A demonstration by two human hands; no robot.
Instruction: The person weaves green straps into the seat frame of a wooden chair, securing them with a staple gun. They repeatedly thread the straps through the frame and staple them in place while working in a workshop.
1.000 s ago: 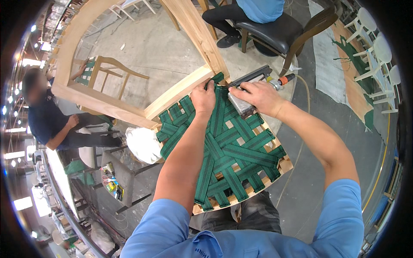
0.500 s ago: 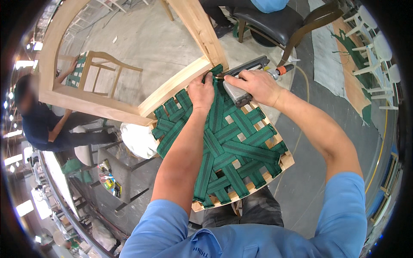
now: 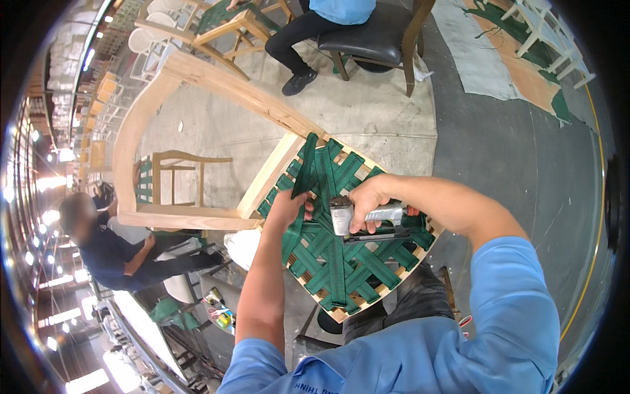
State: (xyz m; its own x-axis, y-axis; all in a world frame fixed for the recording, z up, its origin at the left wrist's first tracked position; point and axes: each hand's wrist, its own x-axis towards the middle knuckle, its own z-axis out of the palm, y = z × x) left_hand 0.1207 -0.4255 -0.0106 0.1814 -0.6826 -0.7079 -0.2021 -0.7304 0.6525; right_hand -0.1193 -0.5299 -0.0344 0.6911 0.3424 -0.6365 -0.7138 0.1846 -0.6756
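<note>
A pale wooden chair frame (image 3: 174, 215) lies before me, its seat criss-crossed with dark green webbing (image 3: 338, 272). From the corner where the backrest meets the seat, a loose strap of webbing (image 3: 306, 167) runs toward me. My left hand (image 3: 286, 209) is closed around that strap, above the left part of the seat. Over the middle of the seat, my right hand (image 3: 369, 201) grips a silver pneumatic staple gun (image 3: 340, 217) by its handle. The gun's nose points left, and its dark magazine lies along the near side.
At left a person in dark clothing (image 3: 108, 243) sits beside another webbed chair (image 3: 172, 157). Beyond the frame, a person in a blue shirt (image 3: 341, 10) sits by a black-cushioned chair (image 3: 367, 41). A white bag (image 3: 243, 249) touches the seat's left side. White chairs (image 3: 545, 33) stand far right.
My right hand has drawn the staple gun from the far corner back over the seat's middle and turned it. My left hand has left the corner and holds the strap nearer me. The view has shifted.
</note>
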